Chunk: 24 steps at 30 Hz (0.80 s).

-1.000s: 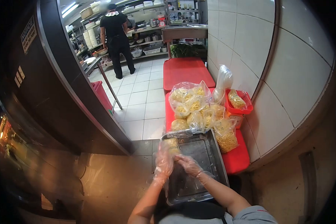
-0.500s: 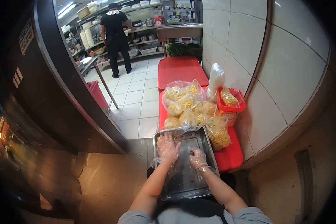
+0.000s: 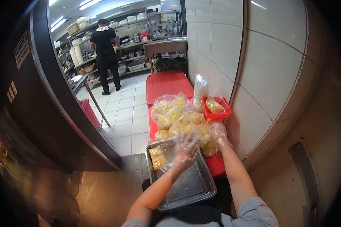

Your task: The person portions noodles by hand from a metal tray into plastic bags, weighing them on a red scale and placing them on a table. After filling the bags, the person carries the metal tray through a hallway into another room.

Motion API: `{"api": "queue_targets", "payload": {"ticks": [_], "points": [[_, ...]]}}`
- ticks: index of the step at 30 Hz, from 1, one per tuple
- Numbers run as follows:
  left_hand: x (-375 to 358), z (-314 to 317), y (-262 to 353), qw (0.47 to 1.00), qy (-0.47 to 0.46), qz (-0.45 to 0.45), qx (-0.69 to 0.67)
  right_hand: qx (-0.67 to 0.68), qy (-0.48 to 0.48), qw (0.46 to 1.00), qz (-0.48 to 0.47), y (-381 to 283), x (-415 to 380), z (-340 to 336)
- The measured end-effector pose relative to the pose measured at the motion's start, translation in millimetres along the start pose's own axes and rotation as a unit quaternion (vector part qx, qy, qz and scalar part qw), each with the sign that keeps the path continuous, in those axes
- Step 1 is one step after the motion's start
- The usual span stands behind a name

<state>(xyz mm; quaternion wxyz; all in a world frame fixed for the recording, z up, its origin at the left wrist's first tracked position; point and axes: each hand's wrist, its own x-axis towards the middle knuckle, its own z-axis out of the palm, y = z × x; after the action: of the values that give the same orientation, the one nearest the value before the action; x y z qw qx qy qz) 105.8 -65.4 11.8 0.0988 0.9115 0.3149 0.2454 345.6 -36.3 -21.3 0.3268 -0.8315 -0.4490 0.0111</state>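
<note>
Both my hands wear clear plastic gloves. My left hand (image 3: 185,152) is over the far part of the metal tray (image 3: 170,206), fingers spread and slightly blurred, with nothing visible in them. A flattened bag of yellow noodles (image 3: 158,159) lies in the tray's far left corner. Beyond the tray's right rim, my right hand (image 3: 219,134) is closed at the top of a clear bag of noodles (image 3: 207,145); its fingertips are partly hidden. More bagged noodles (image 3: 174,115) are piled just past the tray.
Red stools or benches (image 3: 168,85) carry the bags. A red basket (image 3: 217,109) holding a noodle bag and a roll of plastic bags (image 3: 201,89) stand by the tiled wall (image 3: 216,49). A dark door frame (image 3: 64,113) rises left. Another person (image 3: 105,53) stands at the far shelves.
My left hand has lifted off the tray's left side, uncovering the flat noodle bag, and moved right. My right hand has gone from inside the tray to the noodle bag beside it. The view has shifted.
</note>
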Motion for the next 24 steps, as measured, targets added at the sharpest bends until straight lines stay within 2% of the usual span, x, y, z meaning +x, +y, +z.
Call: {"api": "queue_targets", "payload": {"ticks": [2, 5, 6, 8, 9, 10, 13, 15, 16, 18, 19, 20, 23, 24], "points": [[24, 14, 1, 0.995, -0.013, 0.078, -0.052, 0.075, -0.082, 0.993, 0.035, 13, -1, -6], [47, 29, 13, 0.987, -0.118, 0.111, -0.009, 0.158, -0.014, 0.987, -0.013, 25, -16, -15], [50, 45, 14, 0.989, -0.084, 0.121, 0.022, 0.204, -0.010, 0.978, 0.033, 29, -16, -18], [64, 76, -10, 0.979, -0.058, 0.186, 0.060, 0.180, 0.027, 0.983, -0.023, 39, -12, -34], [71, 67, -8, 0.972, -0.042, 0.218, 0.078, 0.165, 0.046, 0.984, -0.052, 45, -8, -44], [78, 58, -6, 0.960, -0.067, 0.243, 0.121, 0.162, 0.074, 0.979, -0.094, 50, -3, -53], [85, -34, 35, 0.936, -0.152, 0.259, 0.181, 0.204, 0.236, 0.936, -0.162, 39, 7, -75], [86, -61, 22, 0.928, -0.020, 0.354, 0.118, 0.286, 0.111, 0.945, -0.117, -12, -15, -137], [84, -85, 25, 0.931, -0.006, 0.349, 0.111, 0.325, 0.045, 0.940, -0.093, -35, -29, -163], [75, -132, 35, 0.936, 0.023, 0.337, 0.099, 0.374, 0.051, 0.919, -0.111, -60, -43, -176], [69, -138, 33, 0.936, 0.001, 0.333, 0.117, 0.399, 0.055, 0.907, -0.119, -66, -48, -173], [62, -141, 32, 0.935, -0.022, 0.329, 0.134, 0.458, 0.045, 0.876, -0.142, -54, -46, -142], [46, -131, -9, 0.919, -0.107, 0.326, 0.195, 0.220, -0.114, 0.961, -0.123, -43, -65, -95], [39, -137, -15, 0.915, -0.145, 0.317, 0.201, 0.269, -0.150, 0.950, -0.055, -59, -80, -106]]}}
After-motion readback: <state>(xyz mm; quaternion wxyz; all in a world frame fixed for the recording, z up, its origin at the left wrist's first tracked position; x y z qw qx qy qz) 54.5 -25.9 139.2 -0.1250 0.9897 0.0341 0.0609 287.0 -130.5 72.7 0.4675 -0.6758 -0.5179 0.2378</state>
